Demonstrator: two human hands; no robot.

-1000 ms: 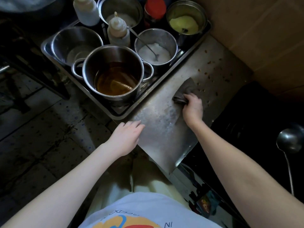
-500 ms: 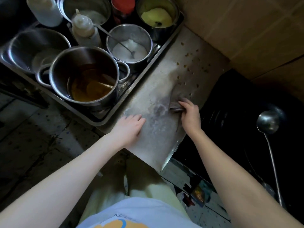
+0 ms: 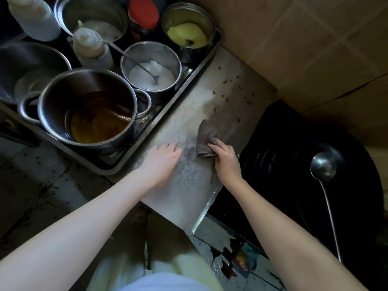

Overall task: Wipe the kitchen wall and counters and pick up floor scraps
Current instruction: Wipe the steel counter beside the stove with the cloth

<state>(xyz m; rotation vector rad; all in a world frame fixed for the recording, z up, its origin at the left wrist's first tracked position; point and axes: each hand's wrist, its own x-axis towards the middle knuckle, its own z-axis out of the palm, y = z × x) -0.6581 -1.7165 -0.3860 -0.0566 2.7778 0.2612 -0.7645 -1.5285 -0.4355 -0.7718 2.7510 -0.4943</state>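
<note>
A steel counter [image 3: 189, 185] runs from the tiled wall [image 3: 304, 38] toward me. My right hand [image 3: 225, 159] grips a grey cloth [image 3: 206, 137] and holds it down on the counter's middle. Flat on the steel just left of the cloth lies my left hand [image 3: 162, 160], fingers straight. Small brown crumbs [image 3: 224, 94] are scattered on the far part of the counter, beyond the cloth and near the wall. The steel around the cloth looks wet and smeared.
A metal tray [image 3: 201, 59] at the left holds a pot of brown liquid [image 3: 92, 116], a bowl of white powder with a spoon [image 3: 151, 70], a pot of yellow paste [image 3: 188, 32], squeeze bottles and a red-lidded jar. A black stove [image 3: 294, 164] with a ladle [image 3: 324, 171] lies right. Stained floor tiles below.
The cloth and my right hand have slid back along the counter toward me, away from the crumbs. My left hand stays flat near the counter's left edge. The camera has shifted.
</note>
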